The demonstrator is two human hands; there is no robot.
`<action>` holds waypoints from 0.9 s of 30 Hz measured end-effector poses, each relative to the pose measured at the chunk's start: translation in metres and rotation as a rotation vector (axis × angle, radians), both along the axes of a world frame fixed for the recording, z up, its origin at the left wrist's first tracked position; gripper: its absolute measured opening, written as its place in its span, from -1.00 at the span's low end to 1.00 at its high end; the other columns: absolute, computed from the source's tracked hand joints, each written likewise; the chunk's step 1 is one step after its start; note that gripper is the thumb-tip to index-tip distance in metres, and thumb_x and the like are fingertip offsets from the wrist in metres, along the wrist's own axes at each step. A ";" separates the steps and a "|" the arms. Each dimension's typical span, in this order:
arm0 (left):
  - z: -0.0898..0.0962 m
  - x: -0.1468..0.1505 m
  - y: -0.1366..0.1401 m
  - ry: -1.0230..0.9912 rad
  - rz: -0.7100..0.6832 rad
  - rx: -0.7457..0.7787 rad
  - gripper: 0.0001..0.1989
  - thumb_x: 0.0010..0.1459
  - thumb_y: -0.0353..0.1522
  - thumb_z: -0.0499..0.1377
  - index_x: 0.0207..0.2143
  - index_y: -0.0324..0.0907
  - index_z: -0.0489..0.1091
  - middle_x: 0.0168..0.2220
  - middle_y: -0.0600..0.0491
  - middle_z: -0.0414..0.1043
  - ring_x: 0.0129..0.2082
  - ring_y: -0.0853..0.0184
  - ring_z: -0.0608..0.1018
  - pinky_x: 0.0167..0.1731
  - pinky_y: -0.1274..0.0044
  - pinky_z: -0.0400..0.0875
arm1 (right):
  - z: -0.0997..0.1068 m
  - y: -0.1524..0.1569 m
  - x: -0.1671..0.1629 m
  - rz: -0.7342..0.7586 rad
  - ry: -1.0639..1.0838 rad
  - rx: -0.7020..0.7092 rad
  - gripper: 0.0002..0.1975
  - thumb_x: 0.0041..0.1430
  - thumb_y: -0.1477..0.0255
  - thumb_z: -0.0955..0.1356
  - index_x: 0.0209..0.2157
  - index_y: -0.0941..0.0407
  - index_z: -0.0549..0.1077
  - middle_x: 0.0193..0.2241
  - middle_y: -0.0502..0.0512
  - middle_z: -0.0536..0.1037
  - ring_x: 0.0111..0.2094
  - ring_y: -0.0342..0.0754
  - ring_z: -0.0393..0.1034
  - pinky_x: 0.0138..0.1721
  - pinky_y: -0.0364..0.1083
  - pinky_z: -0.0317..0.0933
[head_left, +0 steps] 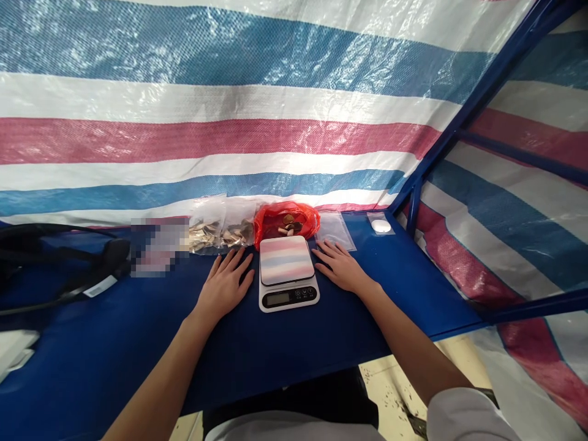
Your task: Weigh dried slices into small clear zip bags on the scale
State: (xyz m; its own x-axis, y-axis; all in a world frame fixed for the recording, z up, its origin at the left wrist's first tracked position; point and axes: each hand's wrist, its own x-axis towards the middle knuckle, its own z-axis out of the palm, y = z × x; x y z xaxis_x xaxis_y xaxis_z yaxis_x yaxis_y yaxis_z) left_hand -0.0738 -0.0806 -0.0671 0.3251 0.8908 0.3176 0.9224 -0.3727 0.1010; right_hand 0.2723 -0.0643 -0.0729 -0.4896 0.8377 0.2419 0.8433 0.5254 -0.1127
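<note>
A white digital kitchen scale (288,269) with a shiny, reflective plate sits between my hands; no digits can be read on its display. To its left, my left hand (228,282) lies flat on the blue table with fingers spread and holds nothing. My right hand (342,264) rests flat on the other side, its fingertips close to a clear zip bag (339,229). Behind the scale stands an opened red plastic bag (287,222) with several brownish, dried-looking pieces inside. Two clear bags of pale dried slices, a left one (204,236) and a right one (237,233), stand beyond my left fingertips.
A small clear packet with a white rounded object (381,226) lies at the back right. Black straps or headgear (103,263) and a white item (16,352) occupy the left side. Striped sheeting (220,138) hangs behind the table, and a blue frame post (452,138) rises at the right.
</note>
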 end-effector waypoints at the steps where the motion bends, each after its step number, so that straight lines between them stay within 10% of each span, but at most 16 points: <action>1: 0.000 0.000 0.000 0.009 0.006 -0.010 -0.45 0.39 -0.15 -0.09 0.28 -0.15 0.38 0.37 -0.13 0.25 0.37 -0.05 0.29 0.33 0.01 0.16 | 0.000 0.000 0.000 0.001 0.002 0.001 -0.51 0.48 0.22 0.17 0.33 0.02 0.33 0.38 0.14 0.25 0.42 0.18 0.07 0.41 0.24 0.01; 27: 0.009 -0.001 -0.001 -0.132 -0.056 0.132 -0.54 0.38 -0.19 0.01 0.16 -0.17 0.48 0.20 -0.16 0.47 0.22 0.02 0.50 0.24 0.17 0.38 | 0.004 -0.001 0.000 0.007 0.032 0.043 -0.56 0.46 0.26 0.22 0.25 0.06 0.44 0.35 0.13 0.31 0.40 0.19 0.14 0.38 0.20 0.11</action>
State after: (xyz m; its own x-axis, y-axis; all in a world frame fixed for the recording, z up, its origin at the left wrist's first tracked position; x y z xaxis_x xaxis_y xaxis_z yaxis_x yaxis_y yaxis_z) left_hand -0.0743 -0.0820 -0.0581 0.3206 0.8202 0.4737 0.8819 -0.4410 0.1666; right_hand 0.2722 -0.0649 -0.0692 -0.4866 0.8229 0.2934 0.8361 0.5360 -0.1168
